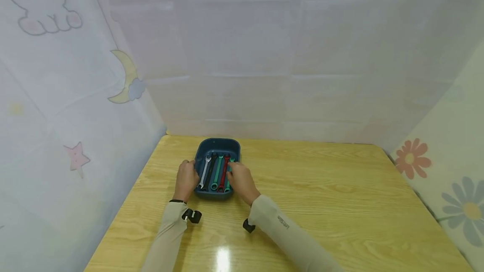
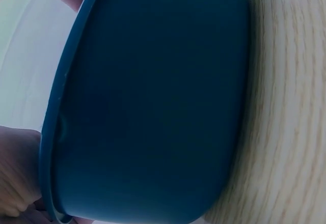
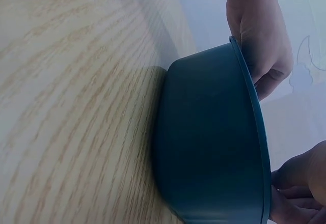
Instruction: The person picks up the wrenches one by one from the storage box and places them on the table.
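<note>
A dark blue plastic bin (image 1: 214,195) stands on the table, holding several combination wrenches side by side. Among them are a silver wrench (image 1: 205,172), a black wrench (image 1: 210,173), a green wrench (image 1: 217,173) and a red wrench (image 1: 224,173). My left hand (image 1: 186,179) grips the bin's left rim. On the opposite side, my right hand (image 1: 243,181) holds the right rim, its fingertips over the inside beside a second green wrench (image 1: 227,186). In the right wrist view, fingers (image 3: 290,208) of the right hand curl at the rim.
The wood-grain table (image 1: 321,188) stretches to the right of the bin. A pale cloth backdrop (image 1: 242,53) rises behind it, with printed side walls left and right. Black wrist devices (image 1: 193,215) sit on both sleeves.
</note>
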